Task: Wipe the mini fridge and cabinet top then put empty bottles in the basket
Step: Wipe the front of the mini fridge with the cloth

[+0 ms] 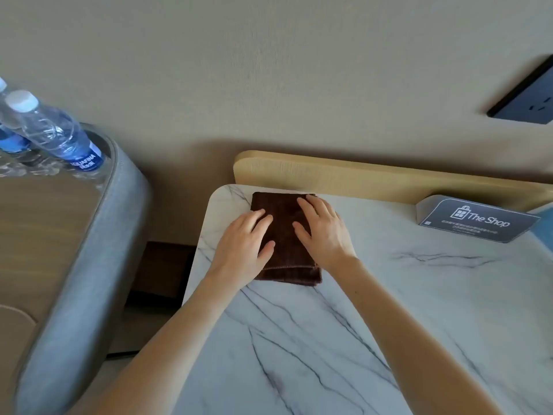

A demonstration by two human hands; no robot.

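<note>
A folded dark brown cloth (pixel 284 235) lies flat at the far left corner of the white marble cabinet top (pixel 374 310). My left hand (pixel 242 250) rests palm down on the cloth's left side, fingers spread. On its right side my right hand (pixel 324 232) presses flat, fingers apart. Two clear water bottles with blue labels stand at the far left: one (pixel 57 133) nearer, the other (pixel 9 136) partly cut off by the frame edge.
A grey-rimmed wooden table (pixel 89 235) carries the bottles at left. A wooden back panel (pixel 359 175) lines the cabinet's rear. A grey "The Shop" sign (pixel 475 220) stands at the back right. A dark wall socket (pixel 529 100) sits on the beige wall.
</note>
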